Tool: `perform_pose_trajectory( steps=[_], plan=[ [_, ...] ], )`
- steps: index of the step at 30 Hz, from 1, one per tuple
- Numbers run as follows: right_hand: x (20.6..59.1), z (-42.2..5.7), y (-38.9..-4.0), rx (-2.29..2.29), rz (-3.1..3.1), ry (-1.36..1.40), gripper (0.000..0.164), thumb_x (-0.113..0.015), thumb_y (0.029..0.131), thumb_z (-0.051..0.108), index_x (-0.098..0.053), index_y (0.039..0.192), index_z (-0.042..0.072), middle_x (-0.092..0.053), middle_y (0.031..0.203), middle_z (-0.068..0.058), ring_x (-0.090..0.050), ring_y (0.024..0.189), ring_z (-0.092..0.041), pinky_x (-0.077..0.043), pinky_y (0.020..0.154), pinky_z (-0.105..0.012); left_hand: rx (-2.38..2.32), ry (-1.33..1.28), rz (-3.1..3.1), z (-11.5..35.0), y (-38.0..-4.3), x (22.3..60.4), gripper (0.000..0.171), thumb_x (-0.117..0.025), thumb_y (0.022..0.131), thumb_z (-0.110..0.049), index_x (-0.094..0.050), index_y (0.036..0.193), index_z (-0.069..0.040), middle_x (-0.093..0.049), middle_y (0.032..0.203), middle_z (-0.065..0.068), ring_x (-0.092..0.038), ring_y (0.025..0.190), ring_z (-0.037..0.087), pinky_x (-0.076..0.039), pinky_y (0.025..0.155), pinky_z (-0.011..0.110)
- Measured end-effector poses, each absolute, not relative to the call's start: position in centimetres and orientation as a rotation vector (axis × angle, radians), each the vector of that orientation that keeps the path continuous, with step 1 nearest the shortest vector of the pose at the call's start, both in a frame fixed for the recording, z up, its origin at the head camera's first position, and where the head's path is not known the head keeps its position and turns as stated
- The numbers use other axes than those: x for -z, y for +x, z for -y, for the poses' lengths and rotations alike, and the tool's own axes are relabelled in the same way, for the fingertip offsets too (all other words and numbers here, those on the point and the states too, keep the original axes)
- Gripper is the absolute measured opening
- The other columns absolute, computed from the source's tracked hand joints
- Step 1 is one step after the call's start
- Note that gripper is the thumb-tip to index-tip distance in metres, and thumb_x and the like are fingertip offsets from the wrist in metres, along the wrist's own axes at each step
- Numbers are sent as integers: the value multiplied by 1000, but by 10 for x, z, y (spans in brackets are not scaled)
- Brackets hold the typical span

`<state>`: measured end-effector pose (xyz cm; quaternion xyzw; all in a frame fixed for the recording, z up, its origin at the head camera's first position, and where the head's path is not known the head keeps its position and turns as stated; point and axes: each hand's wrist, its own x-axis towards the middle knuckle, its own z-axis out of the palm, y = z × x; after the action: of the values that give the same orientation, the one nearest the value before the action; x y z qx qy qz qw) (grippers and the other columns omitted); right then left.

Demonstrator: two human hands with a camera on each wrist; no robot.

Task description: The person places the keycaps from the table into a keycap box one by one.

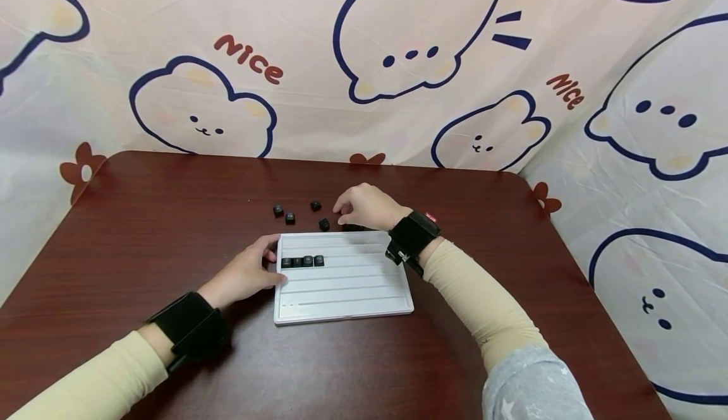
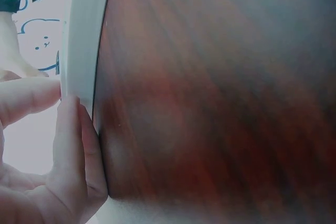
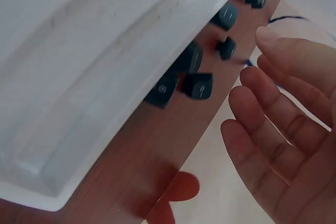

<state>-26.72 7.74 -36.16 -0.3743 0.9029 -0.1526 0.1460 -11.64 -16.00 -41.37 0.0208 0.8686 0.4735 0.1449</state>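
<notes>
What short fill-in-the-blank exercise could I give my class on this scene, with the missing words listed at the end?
1. One row of the white board holds exactly ____ black keycaps.
2. While the right hand is beside the loose keycaps, the ____ hand grips the board's edge.
3. The word printed twice on the patterned cloth behind the table is "____".

Missing words: four; left; Nice.

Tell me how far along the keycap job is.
Looks done: four keycaps stand in a row on the white board. In hand: the left hand holds the board's edge; the right hand, holding nothing visible, is near loose keycaps. Apparently left: those loose keycaps beyond the board.
</notes>
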Motion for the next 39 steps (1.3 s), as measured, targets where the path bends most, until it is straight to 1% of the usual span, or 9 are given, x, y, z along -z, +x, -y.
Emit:
perform_pose_trajectory(
  steps=[6,14,20,26,30,35,39],
  plan=[
    [366,-75,-280,470,-2608,-1033,23,-76,93,7,-77,116,3,-73,108,-8,-67,99,-20,-53,87,-32,-1363,57,-2504,160,-117,414,83,-79,86,-3,-32,153,9,-53,113,21,-50,89,27,-42,69,35],
    [371,-70,-290,460,-2653,-953,21,-74,95,9,-77,116,5,-72,115,-9,-66,105,-22,-52,88,-34,-1362,55,-2506,161,-118,416,84,-80,86,-4,-31,153,9,-53,113,20,-51,88,27,-42,69,35],
    [374,-67,-294,421,-2708,-865,21,-75,95,13,-76,115,6,-72,113,-9,-66,104,-24,-52,89,-35,-1358,53,-2507,161,-119,415,84,-80,86,-3,-31,153,9,-53,113,21,-51,87,27,-42,69,35],
    [376,-63,-296,409,-2693,-830,25,-76,93,10,-75,118,6,-72,111,-10,-66,104,-23,-52,88,-34,-1351,52,-2510,161,-119,415,83,-80,86,-3,-32,153,9,-54,113,21,-51,87,27,-42,69,35],
    [376,-60,-297,398,-2698,-843,26,-77,92,9,-75,118,5,-72,113,-10,-66,103,-23,-52,88,-34,-1365,58,-2512,162,-119,417,83,-80,85,-3,-32,153,9,-54,113,21,-51,86,27,-43,70,35],
    [376,-57,-296,364,-2702,-831,28,-78,92,10,-75,120,5,-71,118,-10,-66,107,-25,-52,92,-35,-1372,63,-2513,162,-120,417,83,-79,85,-2,-33,152,10,-54,113,21,-51,88,27,-43,70,35],
    [377,-55,-297,346,-2696,-813,28,-78,93,10,-74,120,5,-70,119,-10,-65,109,-25,-51,93,-36,-1373,66,-2505,162,-119,417,83,-79,86,-3,-32,152,10,-53,113,21,-51,88,27,-42,69,35]
  ],
)
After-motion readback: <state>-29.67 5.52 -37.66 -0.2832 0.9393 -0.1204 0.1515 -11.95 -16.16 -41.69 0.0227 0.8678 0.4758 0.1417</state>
